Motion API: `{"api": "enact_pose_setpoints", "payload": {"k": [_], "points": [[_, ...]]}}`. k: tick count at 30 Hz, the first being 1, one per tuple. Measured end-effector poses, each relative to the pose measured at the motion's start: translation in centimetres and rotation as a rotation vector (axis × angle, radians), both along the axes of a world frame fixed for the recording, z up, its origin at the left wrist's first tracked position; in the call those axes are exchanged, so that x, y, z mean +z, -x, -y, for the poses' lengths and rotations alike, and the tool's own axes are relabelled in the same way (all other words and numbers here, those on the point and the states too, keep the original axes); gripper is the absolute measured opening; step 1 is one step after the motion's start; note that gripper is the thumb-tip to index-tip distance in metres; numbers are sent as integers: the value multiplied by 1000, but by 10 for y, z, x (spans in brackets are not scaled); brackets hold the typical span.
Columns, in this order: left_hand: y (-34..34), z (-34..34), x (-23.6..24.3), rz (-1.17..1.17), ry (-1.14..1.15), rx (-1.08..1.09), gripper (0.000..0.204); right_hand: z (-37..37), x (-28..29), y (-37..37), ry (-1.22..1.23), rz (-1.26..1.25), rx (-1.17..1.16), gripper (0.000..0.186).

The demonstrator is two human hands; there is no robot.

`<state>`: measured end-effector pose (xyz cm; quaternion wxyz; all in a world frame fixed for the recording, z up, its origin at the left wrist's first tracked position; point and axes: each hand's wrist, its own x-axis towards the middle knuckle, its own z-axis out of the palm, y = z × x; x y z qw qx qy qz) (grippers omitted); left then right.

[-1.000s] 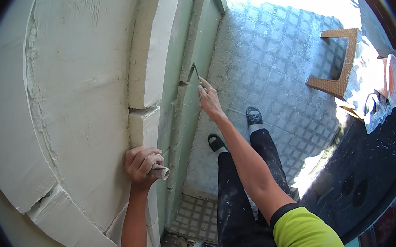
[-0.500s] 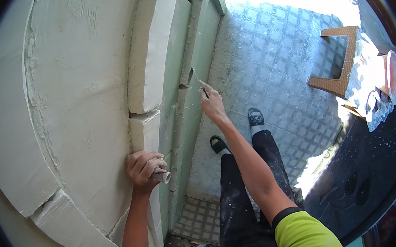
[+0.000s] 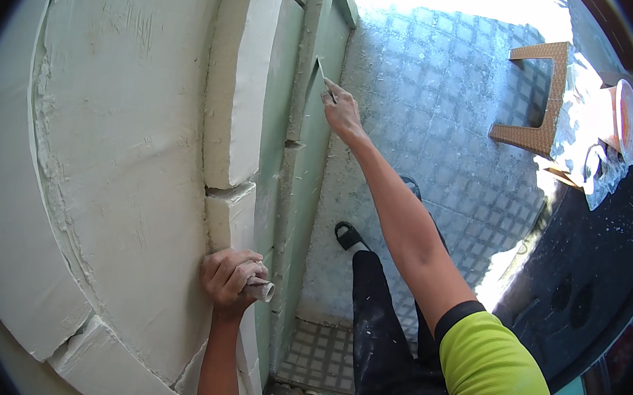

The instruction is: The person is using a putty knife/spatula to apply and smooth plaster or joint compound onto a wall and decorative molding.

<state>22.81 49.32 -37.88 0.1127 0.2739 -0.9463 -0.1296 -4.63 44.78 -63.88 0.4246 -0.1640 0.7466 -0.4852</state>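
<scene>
Scraper (image 3: 319, 68) clamped in R grip (image 3: 342, 111), blade out ahead at green panel (image 3: 315, 126); L grip (image 3: 229, 279) closed round pale roll (image 3: 266, 292).

On our left stands the wall (image 3: 129, 106), with a ledge (image 3: 248, 79) along its right side; our left hand (image 3: 232, 277) lies over that ledge, a tube (image 3: 262, 290) jutting rightward from its grip. Farther ahead, our right hand (image 3: 342, 113) has a blade (image 3: 322, 70) at the lower panel (image 3: 332, 52), which sits between ledge and floor (image 3: 440, 80). Right of us across the floor is a stool (image 3: 558, 98), a tub (image 3: 628, 123) on top, plastic film (image 3: 604, 177) beside the tub.
</scene>
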Motion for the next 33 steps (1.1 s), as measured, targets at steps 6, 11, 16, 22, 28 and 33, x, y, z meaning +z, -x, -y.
{"api": "enact_pose_setpoints", "payload": {"k": [6,11,16,22,28,33], "points": [[0,1,6,3,-25,-5,21,-11,0,-18,15,-58,43,46],[0,0,8,12,-6,-23,20,24,14,24,-93,103,14,47],[3,1,6,-8,-25,-25,21,1,14,3,-52,-51,77,48],[5,0,8,-5,-39,-26,24,17,32,33,-113,158,37,47],[1,1,5,-4,5,-14,27,2,32,-2,-55,103,45,47],[8,1,7,-38,12,-18,27,27,2,29,-167,168,12,44]]}}
